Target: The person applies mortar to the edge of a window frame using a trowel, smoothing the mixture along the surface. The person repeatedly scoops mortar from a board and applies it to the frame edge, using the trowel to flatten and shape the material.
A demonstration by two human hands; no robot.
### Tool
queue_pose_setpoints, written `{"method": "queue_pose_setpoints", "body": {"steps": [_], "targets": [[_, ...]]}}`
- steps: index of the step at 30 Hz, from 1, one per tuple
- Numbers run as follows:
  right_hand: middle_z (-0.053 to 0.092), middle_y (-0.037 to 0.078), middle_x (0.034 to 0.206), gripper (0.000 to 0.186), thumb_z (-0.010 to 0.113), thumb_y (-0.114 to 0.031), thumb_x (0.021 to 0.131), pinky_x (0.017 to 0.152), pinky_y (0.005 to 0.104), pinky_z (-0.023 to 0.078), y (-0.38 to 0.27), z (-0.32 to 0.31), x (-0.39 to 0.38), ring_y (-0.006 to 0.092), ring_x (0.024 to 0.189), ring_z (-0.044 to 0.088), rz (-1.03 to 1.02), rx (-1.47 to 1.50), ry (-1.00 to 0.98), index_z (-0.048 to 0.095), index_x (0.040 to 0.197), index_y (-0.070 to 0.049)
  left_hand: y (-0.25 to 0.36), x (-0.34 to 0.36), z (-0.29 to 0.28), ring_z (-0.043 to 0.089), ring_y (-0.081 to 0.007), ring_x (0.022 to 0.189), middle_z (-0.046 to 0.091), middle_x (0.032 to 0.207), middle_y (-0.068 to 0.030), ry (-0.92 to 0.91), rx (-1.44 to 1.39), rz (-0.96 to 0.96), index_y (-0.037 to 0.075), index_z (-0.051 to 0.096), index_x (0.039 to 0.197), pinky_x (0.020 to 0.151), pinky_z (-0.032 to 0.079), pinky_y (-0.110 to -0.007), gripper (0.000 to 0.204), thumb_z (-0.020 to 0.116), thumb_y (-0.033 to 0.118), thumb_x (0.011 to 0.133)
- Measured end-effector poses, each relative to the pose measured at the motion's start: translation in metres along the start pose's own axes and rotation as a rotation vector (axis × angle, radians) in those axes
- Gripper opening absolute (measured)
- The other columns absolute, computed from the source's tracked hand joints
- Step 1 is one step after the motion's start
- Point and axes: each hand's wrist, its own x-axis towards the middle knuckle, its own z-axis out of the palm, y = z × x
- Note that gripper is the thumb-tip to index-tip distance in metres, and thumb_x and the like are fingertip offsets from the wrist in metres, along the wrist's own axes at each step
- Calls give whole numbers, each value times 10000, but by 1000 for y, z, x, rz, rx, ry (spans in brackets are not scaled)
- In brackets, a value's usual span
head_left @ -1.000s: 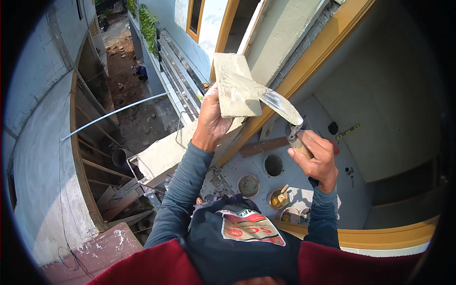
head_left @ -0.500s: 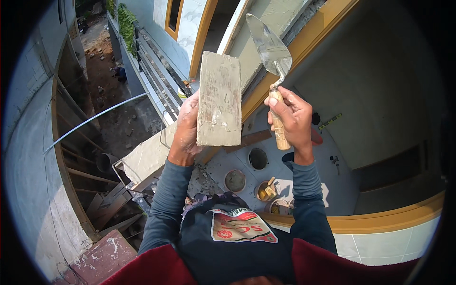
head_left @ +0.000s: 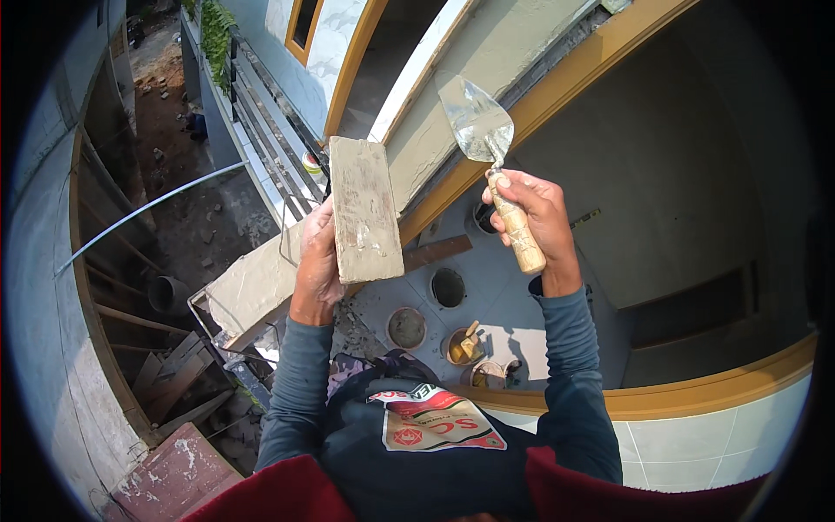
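Note:
My left hand (head_left: pixel 315 265) is closed around the back of a plastering float (head_left: pixel 367 213), a rectangular board whose face is smeared with beige mortar. The float's grip is hidden behind it. To the right, my right hand (head_left: pixel 546 222) wraps the wooden handle of a pointed trowel (head_left: pixel 480 122). The trowel's metal blade points up and away, with wet mortar smears on it. Float and trowel are held apart. Behind them runs a long ledge coated in beige plaster (head_left: pixel 448 122).
An orange-brown frame (head_left: pixel 557 78) borders the ledge. Below stand a bucket of grey mix (head_left: pixel 406 329), a dark bucket (head_left: pixel 448 288) and a tub with yellow-handled tools (head_left: pixel 464 347). At left are a plastered beam (head_left: pixel 252 291), a dark railing (head_left: pixel 274 130) and a pale pipe (head_left: pixel 148 209) above a drop.
The float has come lower and left in view and tilts a little. The trowel sits slightly lower, its handle slanting more. The whole scene has shifted left; both grips stay the same.

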Motion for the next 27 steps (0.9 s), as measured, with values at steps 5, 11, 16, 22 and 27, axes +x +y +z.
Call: {"method": "queue_pose_setpoints", "body": {"steps": [5,11,16,22,27], "targets": [[673,82,839,267,658,-148,915,434,246,484,42,-3,-6,103,538,604,76,-399,-81,666,1078,63,-7,1,-8,708,-201,990,643,1228,-161,-25,-91,-52,-33,455,1382,824,616,-344,407,501,123,1008],[666,100,848,313,617,-159,954,408,203,484,-97,5,-4,92,535,597,-192,-324,87,626,1145,89,-14,5,-12,694,-207,1035,634,1251,-167,23,-123,-91,-36,451,1388,881,592,-347,426,437,35,968],[641,127,929,390,539,-190,1009,404,196,492,-143,4,-10,105,568,582,-443,-266,160,552,1255,113,-15,0,-11,695,-216,1029,629,1252,-172,51,-162,-94,-37,441,1394,881,594,-355,448,433,36,952],[663,148,891,324,599,-161,969,413,230,513,-76,4,6,145,554,609,-271,-5,43,599,1156,103,-11,-10,-17,696,-226,1022,632,1234,-169,105,-158,-77,-39,424,1403,871,599,-367,468,423,27,940],[671,132,876,317,634,-139,934,408,247,489,66,5,4,150,548,618,39,52,-16,602,1158,83,-7,-16,-26,699,-221,1003,636,1211,-168,108,-164,-54,-40,427,1396,862,600,-362,476,436,18,923]]}}
